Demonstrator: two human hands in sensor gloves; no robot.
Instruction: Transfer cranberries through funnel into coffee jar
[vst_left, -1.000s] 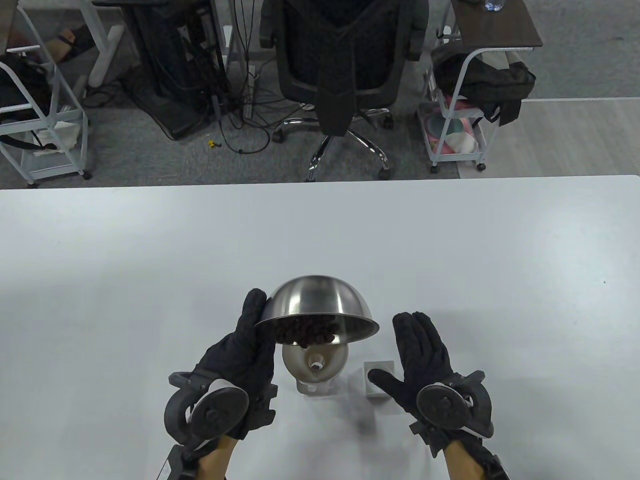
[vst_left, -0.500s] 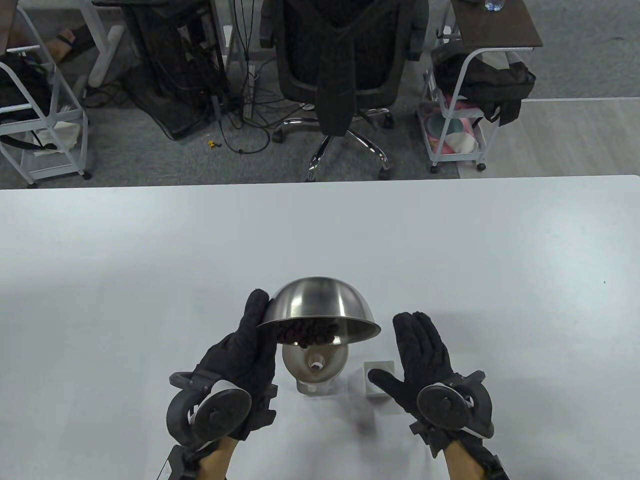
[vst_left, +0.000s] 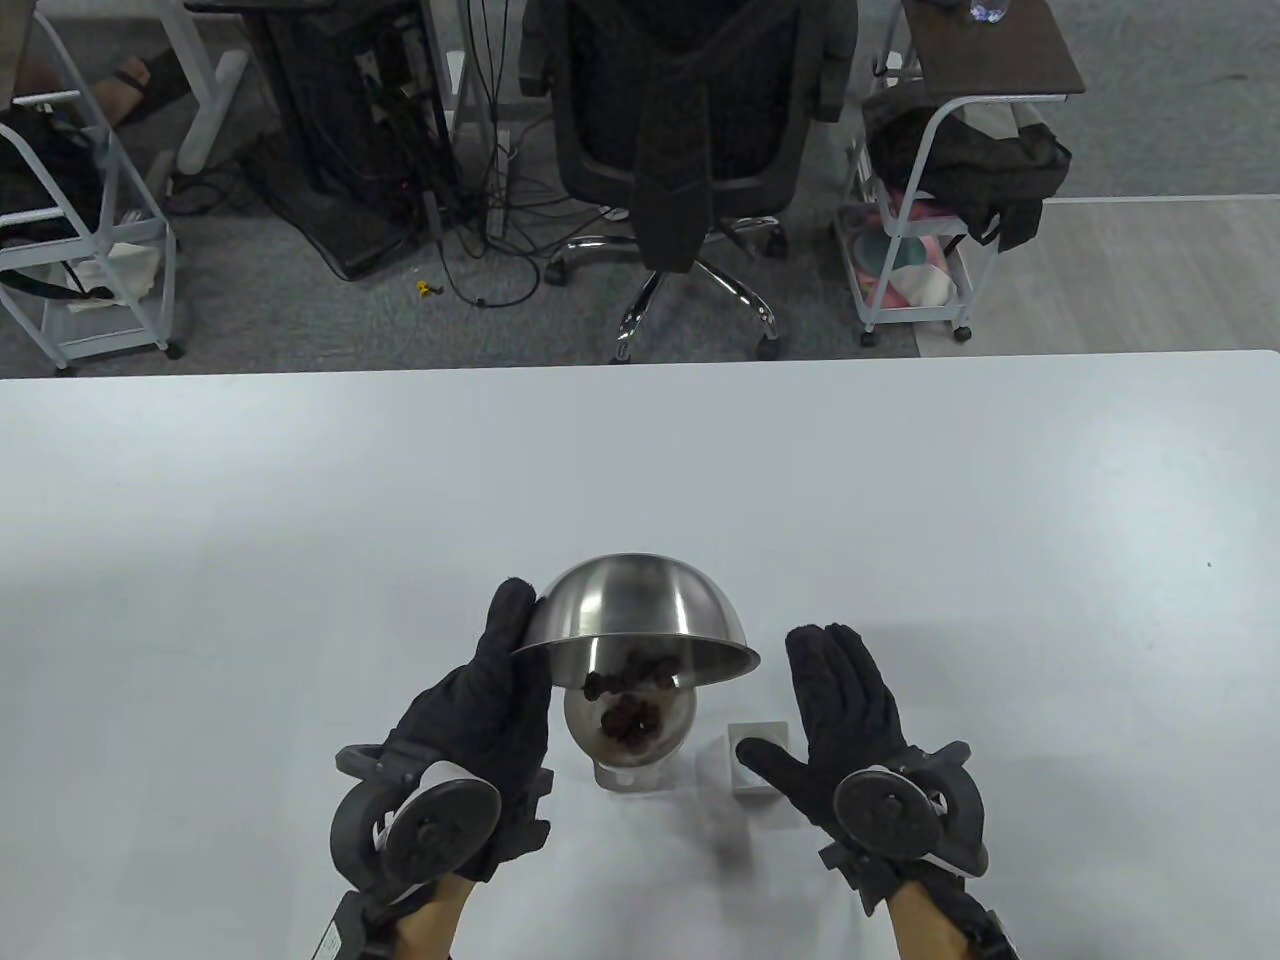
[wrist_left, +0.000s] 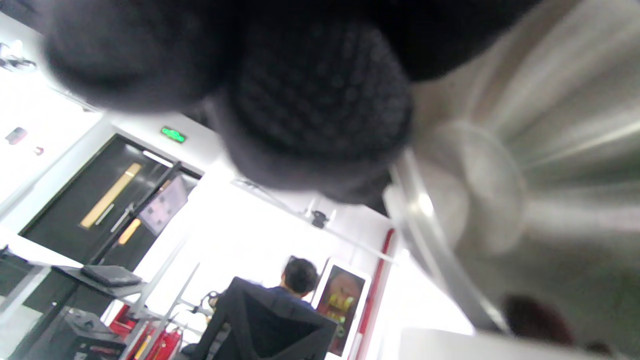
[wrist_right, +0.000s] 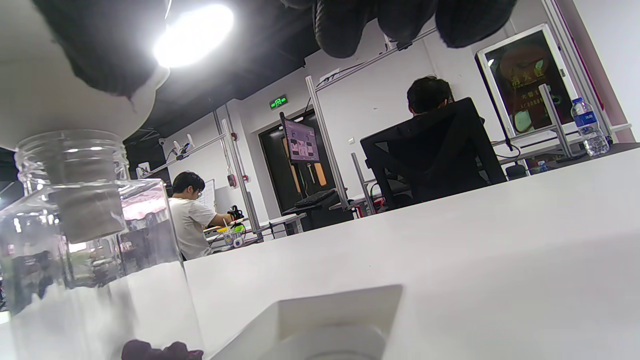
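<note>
Between both hands (vst_left: 480, 720), cranberries (vst_left: 628, 715) fill funnel (vst_left: 630, 735).

Space is tight around the middle: the tipped bowl (vst_left: 640, 620) hangs right over the funnel (vst_left: 630, 725), so there's no way in from above. The left hand (vst_left: 470, 720) blocks the left side, and a small white lid (vst_left: 760, 765) sits between the funnel and the right hand (vst_left: 840, 720). The far table (vst_left: 900, 480) is wide open.
</note>
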